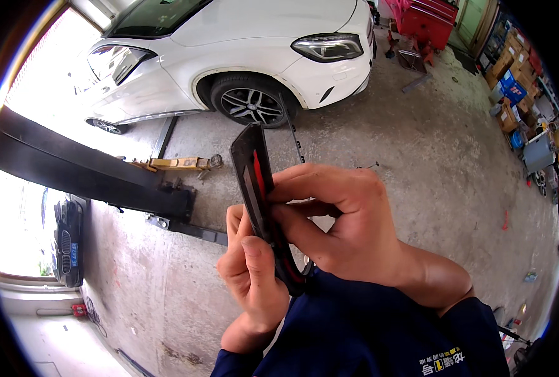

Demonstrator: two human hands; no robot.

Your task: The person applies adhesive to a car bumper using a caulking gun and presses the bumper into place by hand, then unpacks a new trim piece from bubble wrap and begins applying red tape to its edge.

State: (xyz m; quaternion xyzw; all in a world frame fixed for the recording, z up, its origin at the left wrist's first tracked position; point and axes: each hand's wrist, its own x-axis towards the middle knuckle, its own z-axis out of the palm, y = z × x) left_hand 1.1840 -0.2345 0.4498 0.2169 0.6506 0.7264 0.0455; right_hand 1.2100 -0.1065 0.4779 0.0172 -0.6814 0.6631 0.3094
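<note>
In front of me is a long black plastic trim strip [244, 151], curved at its lower end, held up and tilted slightly. Red-backed adhesive tape [258, 171] runs along its inner side. My left hand [257, 276] is closed round its lower part, thumb toward me. The fingers of my right hand [355, 213] are pinched together at the strip's right edge, beside the red tape. Whether they grip the tape or the plastic is hidden behind the fingertips.
A white car [248, 38] stands ahead, with its front wheel [252, 103] nearest. A thin dark strip [292, 129] reaches down beside that wheel. On the left are a dark lift post [84, 163] and a yellow lift arm [179, 163]. Boxes [512, 85] line the right side.
</note>
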